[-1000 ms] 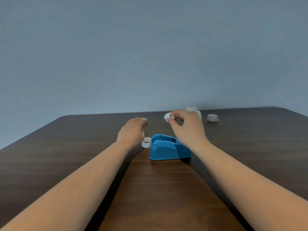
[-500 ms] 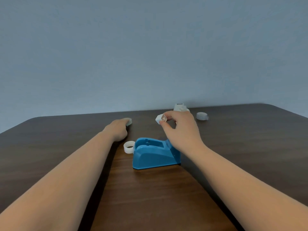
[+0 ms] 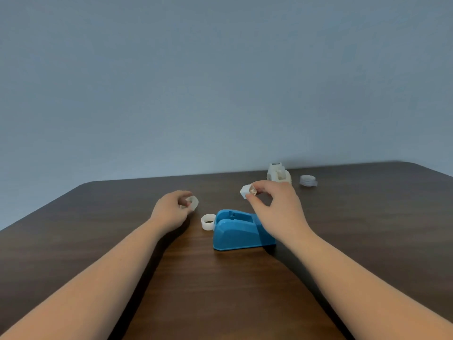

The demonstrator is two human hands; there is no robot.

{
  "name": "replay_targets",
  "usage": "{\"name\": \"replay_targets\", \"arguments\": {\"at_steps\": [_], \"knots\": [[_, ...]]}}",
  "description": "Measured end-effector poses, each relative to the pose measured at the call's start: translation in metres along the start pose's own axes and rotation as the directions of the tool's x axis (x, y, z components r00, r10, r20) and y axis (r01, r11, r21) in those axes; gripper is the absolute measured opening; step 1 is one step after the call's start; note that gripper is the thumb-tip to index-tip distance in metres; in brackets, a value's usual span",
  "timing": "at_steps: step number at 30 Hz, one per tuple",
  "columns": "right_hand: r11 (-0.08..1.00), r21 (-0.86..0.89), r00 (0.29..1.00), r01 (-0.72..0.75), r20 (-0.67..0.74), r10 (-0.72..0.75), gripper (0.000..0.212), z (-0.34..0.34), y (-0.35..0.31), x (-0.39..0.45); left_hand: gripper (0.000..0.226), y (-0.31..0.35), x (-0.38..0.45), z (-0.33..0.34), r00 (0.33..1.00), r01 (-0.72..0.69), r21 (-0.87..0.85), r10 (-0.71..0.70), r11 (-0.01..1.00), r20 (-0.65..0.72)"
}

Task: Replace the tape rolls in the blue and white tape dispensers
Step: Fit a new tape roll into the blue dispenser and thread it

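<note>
My right hand (image 3: 277, 207) pinches the small white spool core (image 3: 248, 191) above the blue tape dispenser (image 3: 239, 231), while the tape roll (image 3: 192, 202) clamped in my left hand (image 3: 171, 209) lies at nine o'clock from it.

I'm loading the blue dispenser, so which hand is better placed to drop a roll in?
Probably the left hand: it holds a tape roll beside the blue dispenser. The right hand pinches only a small white hub.
</note>
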State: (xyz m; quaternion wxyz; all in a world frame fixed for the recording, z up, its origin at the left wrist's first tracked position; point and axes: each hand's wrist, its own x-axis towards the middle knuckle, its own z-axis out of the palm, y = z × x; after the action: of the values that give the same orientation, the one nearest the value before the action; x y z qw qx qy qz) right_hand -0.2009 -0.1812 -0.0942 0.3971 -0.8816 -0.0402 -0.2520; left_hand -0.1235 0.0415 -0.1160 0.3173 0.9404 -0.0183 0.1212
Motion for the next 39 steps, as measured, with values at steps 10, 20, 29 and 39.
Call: {"name": "replay_targets", "arguments": {"at_steps": [10, 20, 29, 39], "knots": [[0.981, 0.181, 0.996, -0.071, 0.06, 0.061, 0.03, -0.009, -0.019, -0.016, 0.029, 0.064, -0.078, -0.009, 0.989, 0.149, -0.921, -0.049, 0.359, 0.141], [0.965, 0.257, 0.995, -0.051, 0.096, 0.027, 0.028, 0.001, -0.023, -0.02, 0.042, 0.066, -0.081, -0.005, 0.982, 0.153, -0.963, 0.074, 0.22, 0.173], [0.992, 0.128, 0.994, 0.019, 0.109, -0.033, 0.031, 0.008, -0.022, -0.02, 0.031, 0.064, -0.086, -0.001, 0.988, 0.087, -0.945, 0.096, 0.314, 0.122], [0.99, 0.065, 0.962, 0.128, 0.235, -0.14, 0.046, 0.014, -0.019, -0.019, 0.033, 0.068, -0.087, -0.001, 0.979, 0.071, -0.94, 0.158, 0.334, 0.13]]}}
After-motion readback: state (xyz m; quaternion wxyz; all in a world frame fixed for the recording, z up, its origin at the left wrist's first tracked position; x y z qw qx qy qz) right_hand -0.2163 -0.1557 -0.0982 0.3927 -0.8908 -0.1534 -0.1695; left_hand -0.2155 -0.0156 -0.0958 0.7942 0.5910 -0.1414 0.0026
